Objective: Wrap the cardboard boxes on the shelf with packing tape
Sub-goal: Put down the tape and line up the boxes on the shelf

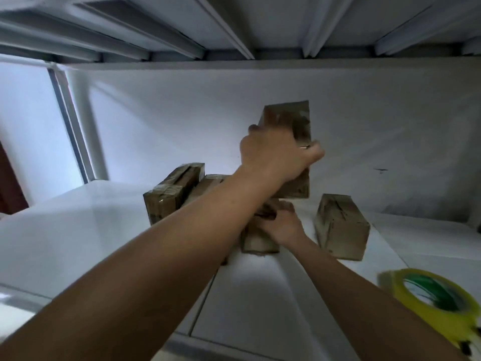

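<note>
My left hand (276, 155) grips a tall cardboard box (289, 121), held upright above the white shelf (78, 230). Below it, my right hand (282, 222) is closed on a smaller cardboard box (257, 242) that rests on the shelf. A taped box (166, 196) lies to the left, with another box (210, 183) partly hidden behind my left arm. One more box (341, 227) lies to the right. A yellow roll of packing tape (434, 300) with a green core sits at the near right edge.
The white back wall (182, 113) closes the shelf behind the boxes. The underside of the upper shelf (234, 22), with metal ribs, hangs overhead. A white upright post (83, 121) stands at the left.
</note>
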A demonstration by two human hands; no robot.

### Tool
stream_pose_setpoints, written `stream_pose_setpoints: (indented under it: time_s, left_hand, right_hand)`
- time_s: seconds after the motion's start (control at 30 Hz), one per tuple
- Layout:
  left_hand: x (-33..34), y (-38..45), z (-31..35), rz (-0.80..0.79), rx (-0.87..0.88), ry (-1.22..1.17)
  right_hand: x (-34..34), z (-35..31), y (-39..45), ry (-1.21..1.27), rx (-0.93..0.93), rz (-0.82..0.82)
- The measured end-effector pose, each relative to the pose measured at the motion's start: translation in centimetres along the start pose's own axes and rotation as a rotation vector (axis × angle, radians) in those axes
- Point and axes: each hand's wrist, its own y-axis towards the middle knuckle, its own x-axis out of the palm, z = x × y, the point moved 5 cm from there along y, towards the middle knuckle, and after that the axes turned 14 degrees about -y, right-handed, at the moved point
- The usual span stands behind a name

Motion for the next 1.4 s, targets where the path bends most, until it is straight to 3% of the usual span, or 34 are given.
stream_pose_setpoints:
  time_s: [0.1, 0.17, 0.27, 0.4, 0.43, 0.53, 0.6, 0.7, 0.77, 0.87, 1.0, 1.13, 1.23, 1.4]
  left_hand:
    - [2.5, -0.6, 0.3, -0.075, -0.026, -0.080]
    - [4.5, -0.7, 0.0, -0.098, -0.072, -0.128]
    - [7.3, -0.4, -0.6, -0.101, -0.137, -0.179]
    - [11.5, -0.1, -1.1, -0.156, -0.208, -0.102]
    - [12.5, -0.4, -1.3, -0.171, -0.229, -0.072]
    - [15.8, -1.7, -2.9, -0.273, -0.280, -0.021]
    - [18.1, -3.3, -4.4, -0.440, -0.280, 0.080]
    - [19.6, -4.4, -5.6, -0.565, -0.188, 0.267]
    - [18.8, -3.5, -5.5, -0.510, -0.149, 0.226]
    - [15.4, -1.1, -6.3, -0.275, -0.151, 0.131]
    - [8.3, 0.4, -12.6, -0.023, -0.262, 0.249]
    - [1.9, -2.1, -21.1, -0.074, -0.614, 0.524]
    - [-0.3, -5.7, -24.5, -0.158, -0.884, 0.481]
    - [-0.4, -6.1, -24.6, -0.145, -0.906, 0.162]
  right_hand:
    - [-0.5, -0.5, -0.9, -0.158, -0.174, -0.183]
    - [-3.0, 1.9, -1.8, -0.191, -0.123, -0.196]
    - [-7.2, 6.7, -3.1, -0.392, -0.053, -0.090]
    - [-10.9, 11.2, -4.0, -0.520, 0.033, 0.235]
    - [-11.1, 12.2, -3.8, -0.528, 0.089, 0.247]
    - [-10.8, 13.8, -2.9, -0.332, 0.228, 0.186]
    - [-10.0, 14.4, -2.1, -0.172, 0.288, 0.107]
    - [-8.7, 14.9, -1.5, -0.144, 0.299, 0.028]
    - [-8.5, 14.7, -1.0, -0.132, 0.296, 0.055]
    - [-8.6, 14.4, -0.7, -0.066, 0.277, 0.101]
    - [-7.4, 13.4, -0.9, 0.207, 0.221, 0.110]
    - [-6.9, 12.6, -1.0, 0.209, 0.229, 0.122]
    - [-6.7, 12.0, -1.1, 0.208, 0.279, 0.130]
    - [-6.9, 11.8, -1.6, 0.198, 0.328, 0.091]
